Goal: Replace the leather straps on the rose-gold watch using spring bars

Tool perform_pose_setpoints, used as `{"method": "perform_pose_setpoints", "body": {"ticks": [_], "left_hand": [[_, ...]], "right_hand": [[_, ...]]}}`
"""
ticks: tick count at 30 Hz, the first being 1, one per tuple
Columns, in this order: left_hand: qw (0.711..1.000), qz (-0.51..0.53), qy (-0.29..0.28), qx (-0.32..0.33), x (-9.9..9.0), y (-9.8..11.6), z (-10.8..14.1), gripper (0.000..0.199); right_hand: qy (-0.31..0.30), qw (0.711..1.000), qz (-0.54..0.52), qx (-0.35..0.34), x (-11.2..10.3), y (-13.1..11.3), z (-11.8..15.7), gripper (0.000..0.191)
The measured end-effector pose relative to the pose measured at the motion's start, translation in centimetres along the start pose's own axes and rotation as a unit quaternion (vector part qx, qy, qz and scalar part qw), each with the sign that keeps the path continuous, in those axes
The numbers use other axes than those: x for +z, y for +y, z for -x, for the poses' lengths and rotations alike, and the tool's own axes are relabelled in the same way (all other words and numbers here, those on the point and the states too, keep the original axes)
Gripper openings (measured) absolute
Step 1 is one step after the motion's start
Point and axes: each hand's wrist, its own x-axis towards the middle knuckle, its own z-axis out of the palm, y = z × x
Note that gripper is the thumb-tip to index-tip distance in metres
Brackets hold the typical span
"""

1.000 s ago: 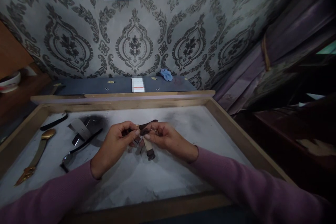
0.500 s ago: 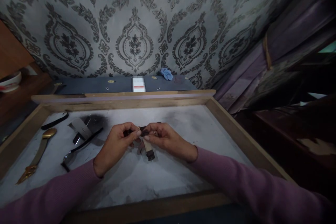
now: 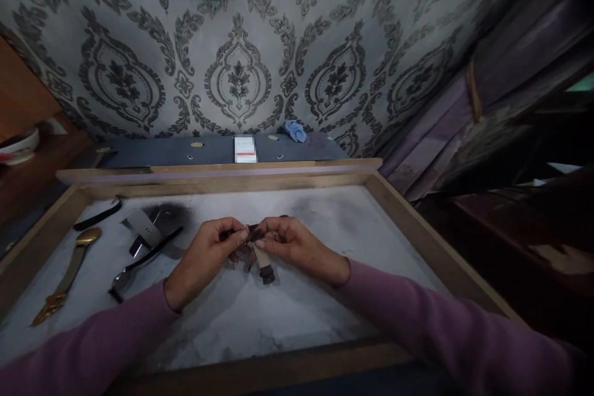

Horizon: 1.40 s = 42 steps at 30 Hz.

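Note:
Above the white bottom of a wooden-framed tray, my two hands meet at a wristwatch. It has a dark strap with a beige inner side, and a dark end with loops hangs down below my fingers. My left hand pinches it between thumb and forefinger from the left. From the right, my right hand closes thumb and fingers on it. The fingers cover most of the watch, so its case cannot be made out. Another piece of dark strap shows just behind the fingertips.
Left of my hands lie a gold watch, a black strap, a watch with a grey band and a black-strapped silver watch. Behind the tray are a phone and a crumpled blue cloth.
Almost nothing differs. The fingers hold nearly the same pose, and the hanging strap end sits very slightly further right.

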Motion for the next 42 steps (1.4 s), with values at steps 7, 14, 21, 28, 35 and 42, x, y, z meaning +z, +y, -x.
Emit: {"method": "perform_pose_setpoints", "body": {"ticks": [7, 14, 21, 28, 35, 42], "left_hand": [[1.000, -0.007, -0.012, -0.001, 0.0, 0.0, 0.1, 0.023], [1.000, -0.011, -0.006, 0.007, -0.4, -0.1, 0.1, 0.026], [0.999, 0.031, -0.011, -0.009, -0.4, -0.3, -0.2, 0.024], [0.999, 0.031, -0.010, 0.006, -0.1, -1.5, -0.9, 0.022], [0.998, -0.052, -0.035, 0.026, 0.8, -1.3, -0.1, 0.019], [0.991, -0.112, -0.054, 0.042, 0.6, -1.6, 0.0, 0.023]], "right_hand": [[-0.014, 1.000, -0.023, 0.008, -0.3, 0.3, -0.1, 0.024], [-0.043, 0.997, -0.034, 0.047, -1.0, -1.2, 0.5, 0.026], [-0.052, 0.992, 0.009, 0.115, -3.1, -0.5, 0.3, 0.032], [-0.090, 0.990, 0.056, 0.093, -3.9, -0.4, 0.0, 0.026], [-0.095, 0.988, 0.017, 0.119, -4.0, 0.1, -0.3, 0.034], [-0.117, 0.983, -0.007, 0.143, -3.9, 0.3, -0.5, 0.034]]}}
